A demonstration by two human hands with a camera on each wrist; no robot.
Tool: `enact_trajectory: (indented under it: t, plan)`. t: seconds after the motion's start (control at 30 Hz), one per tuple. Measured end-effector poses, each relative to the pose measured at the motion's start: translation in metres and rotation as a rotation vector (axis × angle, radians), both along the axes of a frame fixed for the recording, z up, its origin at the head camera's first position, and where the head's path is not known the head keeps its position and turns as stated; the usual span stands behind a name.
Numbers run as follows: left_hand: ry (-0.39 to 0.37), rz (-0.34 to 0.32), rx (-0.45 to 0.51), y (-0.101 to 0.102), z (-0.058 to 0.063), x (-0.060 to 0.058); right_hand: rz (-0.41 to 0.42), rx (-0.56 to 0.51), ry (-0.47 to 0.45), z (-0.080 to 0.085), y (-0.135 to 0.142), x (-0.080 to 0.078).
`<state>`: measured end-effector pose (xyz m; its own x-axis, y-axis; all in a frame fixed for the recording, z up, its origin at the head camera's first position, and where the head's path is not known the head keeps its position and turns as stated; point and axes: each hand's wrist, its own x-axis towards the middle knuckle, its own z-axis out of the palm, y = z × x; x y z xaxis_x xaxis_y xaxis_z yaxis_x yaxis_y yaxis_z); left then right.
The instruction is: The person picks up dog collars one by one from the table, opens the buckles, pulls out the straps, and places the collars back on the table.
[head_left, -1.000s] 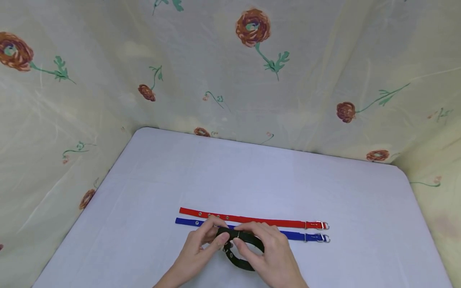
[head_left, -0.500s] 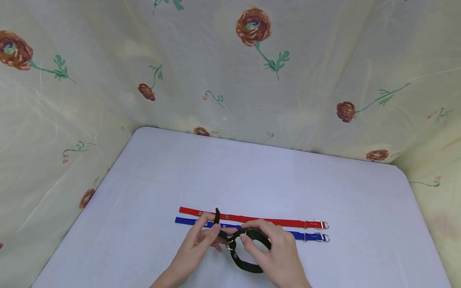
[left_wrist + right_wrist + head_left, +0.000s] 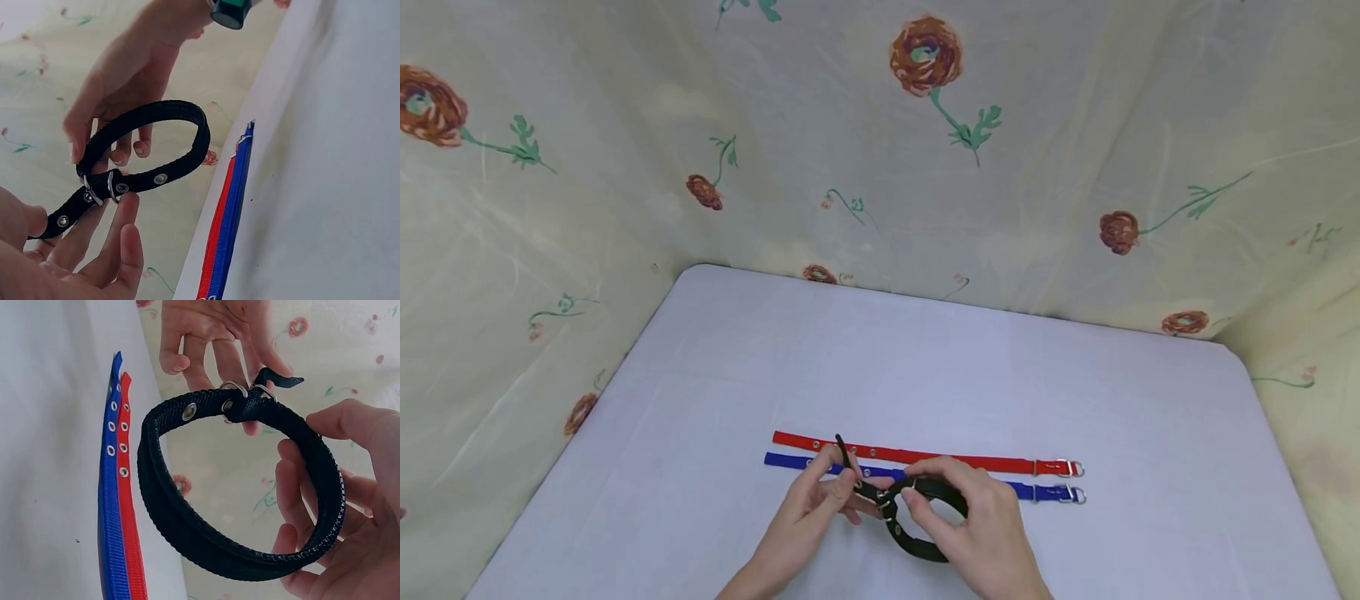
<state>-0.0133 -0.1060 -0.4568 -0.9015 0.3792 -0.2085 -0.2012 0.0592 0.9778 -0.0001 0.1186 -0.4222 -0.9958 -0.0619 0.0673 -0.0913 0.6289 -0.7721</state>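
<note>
A black collar [image 3: 201, 140] with metal eyelets is bent into a loop, held above the table. Its metal buckle [image 3: 92, 191] and D-ring [image 3: 112, 185] sit where the loop closes, and the free end [image 3: 284, 380] sticks out past the buckle. My left hand [image 3: 805, 510] pinches that free end between thumb and fingers, its other fingers stretched beneath the buckle. On the loop's other side, my right hand [image 3: 985, 521] grips the band between thumb and fingers, close to the buckle.
Behind the hands, a red collar [image 3: 985, 462] and a blue collar [image 3: 1024, 491] lie straight, side by side, on the white table [image 3: 865, 358], buckles to the right. Flower-patterned cloth [image 3: 820, 125] hangs around the table.
The free end, hidden behind the left fingers at first, now points up from the left hand and leans left. The right hand has shifted slightly right with the loop.
</note>
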Motion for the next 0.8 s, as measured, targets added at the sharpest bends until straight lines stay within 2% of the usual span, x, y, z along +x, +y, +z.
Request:
enact_trajectory:
  t: [0.27, 0.43, 0.6, 0.8]
  plan:
    - [0.018, 0.053, -0.024, 0.003, 0.002, 0.0, 0.011, -0.028, 0.028, -0.001, -0.001, -0.001]
    - [0.011, 0.055, -0.019, 0.004, 0.002, 0.001, 0.01, -0.053, 0.027, 0.0, -0.001, 0.0]
    - [0.035, 0.064, -0.033, 0.006, 0.002, 0.003, -0.01, -0.071, 0.025, 0.002, -0.002, 0.0]
    - [0.042, 0.073, -0.07, 0.012, -0.002, 0.006, -0.019, -0.088, 0.089, 0.0, -0.002, 0.001]
